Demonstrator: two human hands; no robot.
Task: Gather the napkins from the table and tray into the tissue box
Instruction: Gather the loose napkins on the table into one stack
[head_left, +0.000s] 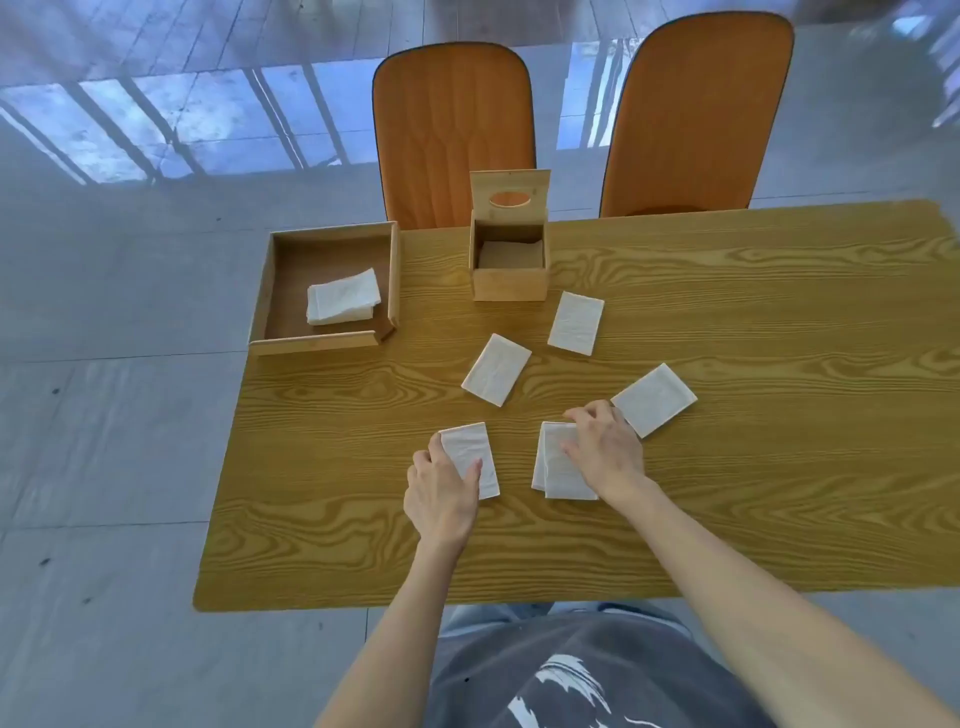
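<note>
A wooden tissue box (509, 283) stands open at the table's far middle, its lid raised, with napkins lying inside. White folded napkins lie scattered on the table: one near the box (576, 323), one in the middle (496, 369), one at the right (655, 399). My left hand (441, 491) grips the edge of a napkin (474, 452) at the front. My right hand (605, 449) presses on a small stack of napkins (557, 470). A wooden tray (267, 291) at the far left holds a napkin pile (344, 297).
Two orange chairs (454, 135) (696, 114) stand behind the wooden table (727, 467). The tray overhangs the table's left edge. Grey tiled floor surrounds the table.
</note>
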